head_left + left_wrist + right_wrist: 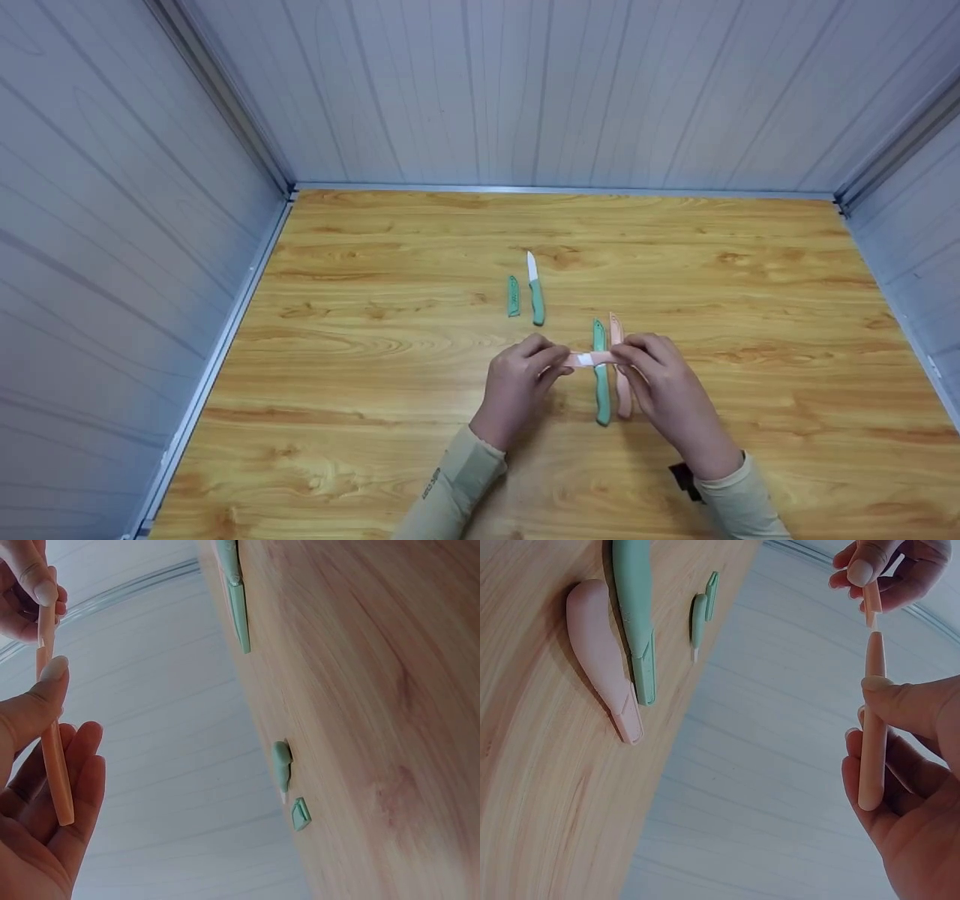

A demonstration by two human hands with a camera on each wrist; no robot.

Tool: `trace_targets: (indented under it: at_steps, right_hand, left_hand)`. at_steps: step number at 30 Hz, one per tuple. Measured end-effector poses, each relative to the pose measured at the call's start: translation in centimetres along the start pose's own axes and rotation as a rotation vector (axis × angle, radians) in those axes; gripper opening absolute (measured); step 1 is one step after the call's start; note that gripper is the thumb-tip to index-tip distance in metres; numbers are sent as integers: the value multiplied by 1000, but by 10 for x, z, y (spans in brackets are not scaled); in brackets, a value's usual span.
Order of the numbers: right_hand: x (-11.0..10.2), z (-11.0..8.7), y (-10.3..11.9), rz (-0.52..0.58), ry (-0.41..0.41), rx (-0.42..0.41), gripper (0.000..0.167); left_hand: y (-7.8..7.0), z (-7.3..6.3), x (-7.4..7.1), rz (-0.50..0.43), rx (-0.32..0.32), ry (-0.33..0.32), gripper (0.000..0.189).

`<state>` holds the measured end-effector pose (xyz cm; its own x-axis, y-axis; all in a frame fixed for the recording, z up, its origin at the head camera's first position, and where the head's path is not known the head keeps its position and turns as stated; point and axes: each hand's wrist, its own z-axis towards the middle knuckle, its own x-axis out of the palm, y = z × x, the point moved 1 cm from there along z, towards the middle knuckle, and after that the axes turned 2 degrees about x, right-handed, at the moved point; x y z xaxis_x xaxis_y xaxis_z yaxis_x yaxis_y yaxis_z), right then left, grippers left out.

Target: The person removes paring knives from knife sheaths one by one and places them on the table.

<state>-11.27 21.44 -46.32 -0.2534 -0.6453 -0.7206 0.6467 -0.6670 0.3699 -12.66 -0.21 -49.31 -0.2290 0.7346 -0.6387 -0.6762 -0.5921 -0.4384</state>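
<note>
My left hand (517,382) pinches a pink knife sheath (58,772) between thumb and fingers. Opposite it, my right hand (667,386) grips the pink handle (873,757) of a small knife. A short stretch of white blade (584,360) shows between handle and sheath, the two lined up end to end; the blade's tip is hidden. Below the hands, on the table, lie a green knife (602,397) in its green sheath and, just right of it, a second pink knife (623,394), also sheathed. Both are partly covered by the held knife and the right hand.
Farther back on the wooden table (360,420) lies a bare green-handled knife (537,300), its white blade pointing away. A loose green sheath (513,296) lies left of it. Pale panel walls (450,97) stand along the table's back and sides.
</note>
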Motion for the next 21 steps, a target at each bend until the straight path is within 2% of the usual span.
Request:
trace_targets:
  at_steps: [10, 21]
  right_hand:
    - [-2, -1, -1, -17, 29, 24, 21]
    - [-4, -2, 1, 10, 39, 56, 23]
  left_hand:
    - [-1, 2, -3, -11, -33, 39, 17]
    - [-1, 1, -2, 3, -1, -10, 16]
